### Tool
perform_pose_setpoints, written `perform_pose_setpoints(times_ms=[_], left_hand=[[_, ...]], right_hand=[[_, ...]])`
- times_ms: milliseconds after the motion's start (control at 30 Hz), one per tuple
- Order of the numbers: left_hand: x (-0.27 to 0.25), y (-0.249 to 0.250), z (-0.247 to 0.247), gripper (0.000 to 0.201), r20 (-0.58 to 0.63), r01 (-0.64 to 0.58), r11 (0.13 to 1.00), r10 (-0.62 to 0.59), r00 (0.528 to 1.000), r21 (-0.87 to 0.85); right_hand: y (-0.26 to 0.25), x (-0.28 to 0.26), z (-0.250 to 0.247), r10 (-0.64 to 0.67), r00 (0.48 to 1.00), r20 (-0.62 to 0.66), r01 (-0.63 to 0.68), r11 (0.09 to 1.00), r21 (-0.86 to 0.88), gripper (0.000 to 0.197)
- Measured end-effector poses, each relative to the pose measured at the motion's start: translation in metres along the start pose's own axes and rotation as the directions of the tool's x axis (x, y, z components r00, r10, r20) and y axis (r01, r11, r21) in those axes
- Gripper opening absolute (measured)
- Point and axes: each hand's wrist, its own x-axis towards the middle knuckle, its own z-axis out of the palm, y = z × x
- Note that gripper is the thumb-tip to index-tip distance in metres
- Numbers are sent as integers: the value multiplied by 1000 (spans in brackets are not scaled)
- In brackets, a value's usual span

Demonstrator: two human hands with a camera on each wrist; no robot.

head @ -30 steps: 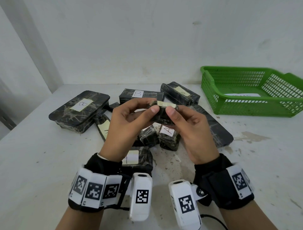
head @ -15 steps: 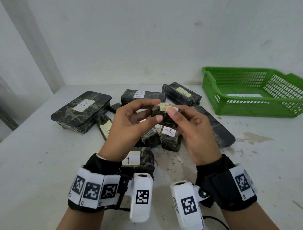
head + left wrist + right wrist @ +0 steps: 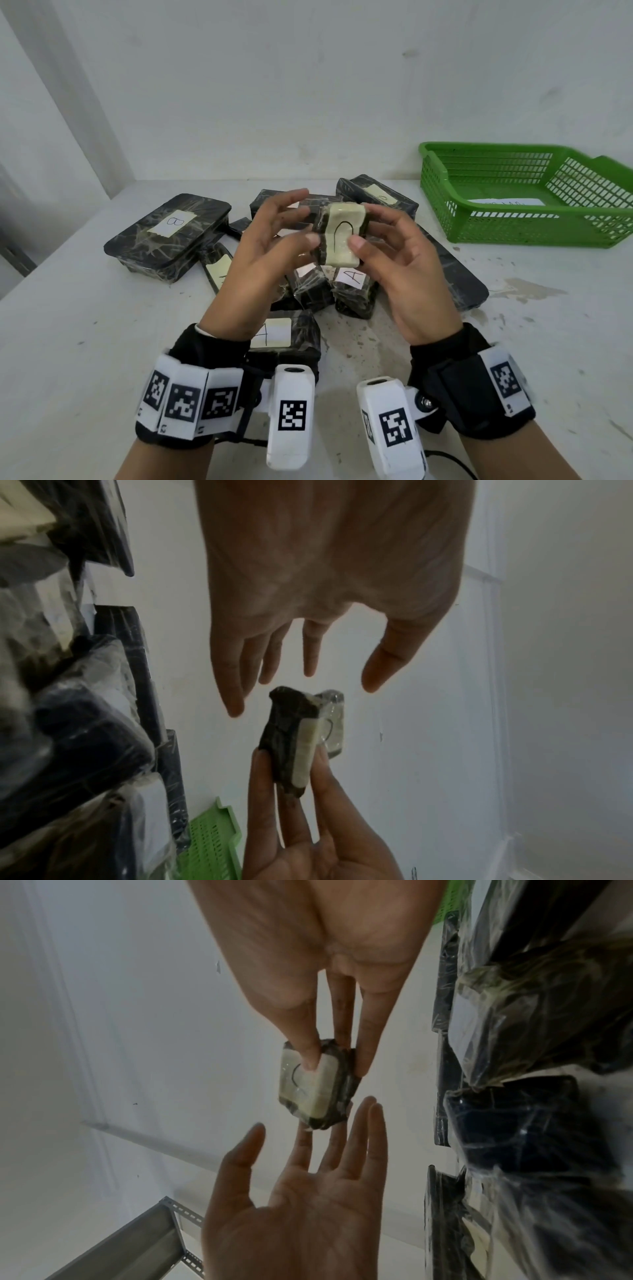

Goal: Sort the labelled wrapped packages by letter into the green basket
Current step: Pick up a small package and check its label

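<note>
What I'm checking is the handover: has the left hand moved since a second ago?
Yes. The left hand has drawn slightly left, toward the large B box, off the small package, which the right hand alone pinches.

Table (image 3: 68,342): white, stained, we note, under both hands.
Wall (image 3: 308,85): pale, scuffed, beyond them.
Shelf frame (image 3: 137,1240): grey, perforated.

The small package (image 3: 340,236) has been rotated from edge-on to label-up; its cream label with a handwritten curved mark now faces the head camera. The left hand (image 3: 263,253) has released it, fingers now spread just beside it. The right hand (image 3: 407,270) alone now pinches it between thumb and fingers.
</note>
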Motion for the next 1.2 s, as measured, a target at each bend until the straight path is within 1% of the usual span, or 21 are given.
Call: perform_pose_setpoints(times_ms=[100,167,233,300,367,433,500,567,633,767,867,1000,1067,1200], left_hand=[[-1,0,6,51,-37,23,999,-21,999,36],[-1,-1,9,43,-49,5,999,-3,999,40],[0,-1,8,34,-67,-16,999,19,998,40],[1,-1,7,29,-72,-28,998,32,997,48],[0,-2,5,30,-59,-39,997,43,997,73],[0,-2,4,33,-37,-46,995,49,998,93],[-1,-1,5,37,-4,-46,993,46,999,113],[-2,2,8,40,27,-21,994,18,999,111],[-3,2,10,45,30,1,994,-5,1000,110],[-2,0,11,34,-30,-22,989,26,999,149],[-2,-2,10,30,-33,-28,987,33,999,155],[-2,-3,11,32,-30,-16,989,21,999,149],[-2,-3,12,30,-30,-12,990,17,999,137],[-2,-5,10,21,-53,-32,994,38,998,108]], right_hand=[[1,0,0,-39,999,-18,39,999,-23,37],[1,0,0,-51,999,-13,51,998,-31,38],[1,0,1,-21,1000,-3,21,1000,-3,36],[-2,0,2,57,998,10,-57,997,43,39],[-5,0,3,116,993,22,-117,991,59,47],[-7,-1,5,121,992,22,-122,991,58,48],[-7,-2,5,79,997,-10,-78,995,59,40],[-6,-3,4,33,998,-45,-31,999,44,30],[-4,-3,4,13,998,-66,-12,1000,22,28],[-5,-4,4,45,997,-57,-44,999,31,31],[-6,-4,5,60,997,-50,-59,998,22,32],[-6,-5,4,21,997,-79,-20,1000,14,21],[-6,-5,4,21,997,-73,-20,1000,19,19],[-6,-6,6,40,998,-41,-40,999,3,26]])
